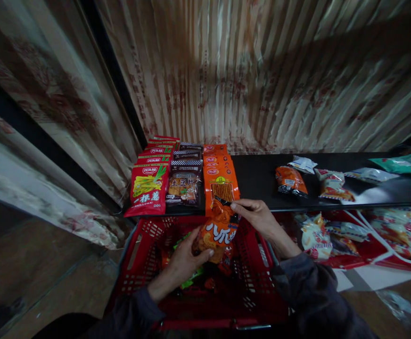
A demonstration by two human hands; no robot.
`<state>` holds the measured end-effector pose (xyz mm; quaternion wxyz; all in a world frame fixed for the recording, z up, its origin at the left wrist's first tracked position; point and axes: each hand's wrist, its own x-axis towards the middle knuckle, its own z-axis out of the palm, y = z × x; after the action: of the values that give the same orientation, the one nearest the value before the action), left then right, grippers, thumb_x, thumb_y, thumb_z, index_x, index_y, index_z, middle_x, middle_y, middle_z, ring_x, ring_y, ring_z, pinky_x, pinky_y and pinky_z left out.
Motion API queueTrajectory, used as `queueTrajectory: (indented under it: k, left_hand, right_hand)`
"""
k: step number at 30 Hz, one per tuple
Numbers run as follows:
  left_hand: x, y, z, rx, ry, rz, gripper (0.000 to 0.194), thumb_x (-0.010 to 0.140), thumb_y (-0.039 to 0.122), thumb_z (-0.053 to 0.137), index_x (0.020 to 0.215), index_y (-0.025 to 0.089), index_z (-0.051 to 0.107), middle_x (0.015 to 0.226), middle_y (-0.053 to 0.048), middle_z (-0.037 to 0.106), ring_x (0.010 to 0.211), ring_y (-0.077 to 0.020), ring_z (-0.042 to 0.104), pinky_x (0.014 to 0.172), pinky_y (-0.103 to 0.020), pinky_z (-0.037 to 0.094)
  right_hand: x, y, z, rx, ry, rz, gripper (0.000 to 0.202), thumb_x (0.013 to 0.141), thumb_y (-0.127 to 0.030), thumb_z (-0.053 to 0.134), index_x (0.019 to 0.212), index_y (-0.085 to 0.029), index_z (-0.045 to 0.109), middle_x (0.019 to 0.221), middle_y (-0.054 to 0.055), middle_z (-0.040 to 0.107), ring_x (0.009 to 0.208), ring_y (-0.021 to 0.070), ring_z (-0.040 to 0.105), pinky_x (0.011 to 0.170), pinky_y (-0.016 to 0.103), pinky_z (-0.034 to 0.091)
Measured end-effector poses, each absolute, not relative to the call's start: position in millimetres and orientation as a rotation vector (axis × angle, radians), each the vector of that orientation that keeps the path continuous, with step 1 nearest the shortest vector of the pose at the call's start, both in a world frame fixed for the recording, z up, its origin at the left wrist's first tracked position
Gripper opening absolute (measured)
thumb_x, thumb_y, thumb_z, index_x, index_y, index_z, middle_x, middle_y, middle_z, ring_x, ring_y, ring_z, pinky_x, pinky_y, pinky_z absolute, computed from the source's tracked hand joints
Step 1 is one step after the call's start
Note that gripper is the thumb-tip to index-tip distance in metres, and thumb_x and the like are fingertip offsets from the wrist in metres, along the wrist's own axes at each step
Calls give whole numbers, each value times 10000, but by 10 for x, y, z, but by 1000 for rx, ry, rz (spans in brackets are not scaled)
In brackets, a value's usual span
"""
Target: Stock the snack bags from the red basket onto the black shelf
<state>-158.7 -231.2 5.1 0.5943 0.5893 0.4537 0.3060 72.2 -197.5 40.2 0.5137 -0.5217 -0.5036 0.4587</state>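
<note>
An orange snack bag [219, 233] with white lettering is held between both hands, above a red basket [205, 318]. My left hand [187, 256] grips its lower left side, thumb across the front. My right hand [257, 216] pinches the dark top right corner. Just behind the bag, a row of orange packets [221, 181] stands on the black shelf [255, 183]. Beside that row are dark packets [184, 186] and, farthest left, red packets [149, 186]. Green and orange packages lie inside the basket, partly hidden by my hands.
On the shelf's right part lie an orange bag [290, 180], white bags [334, 183] and a green bag [399, 164]. Red bags [371, 259] with snacks sit below at right. A pleated curtain [248, 75] hangs behind; a dark post [113, 66] stands left.
</note>
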Motion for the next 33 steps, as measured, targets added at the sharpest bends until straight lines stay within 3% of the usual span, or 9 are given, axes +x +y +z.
queueTrajectory:
  k: [10,18,27,33]
  left_hand:
    - [-1506,-2345,125,1271,987,792,600,687,337,783,1241,204,596,1246,-104,689,1143,-292,639,1019,-439,485]
    - [-1571,-2332,132,1187,950,752,565,708,475,774,1168,184,622,1126,-79,728,1019,-265,679,911,-403,550]
    - [-1592,-2300,172,1065,954,823,587,660,483,818,1123,171,635,1110,-69,741,1007,-255,688,906,-374,551]
    - [-1606,-2283,111,973,946,898,579,732,462,777,1211,186,603,1161,-69,719,972,-234,693,865,-363,564]
  right_hand:
    - [706,-1981,469,-1279,-1008,992,239,588,-457,843,681,-244,789,717,16,760,649,173,640,657,325,497]
    - [753,-1962,464,-1258,-958,997,292,571,-501,853,701,-247,788,719,-6,748,642,154,618,661,304,478]
    - [782,-1960,406,-1224,-1001,1070,400,652,-575,803,857,-232,782,781,-2,733,690,145,615,689,289,494]
    - [733,-1973,367,-1121,-918,1197,362,658,-544,821,798,-218,747,735,-14,676,687,128,620,703,277,544]
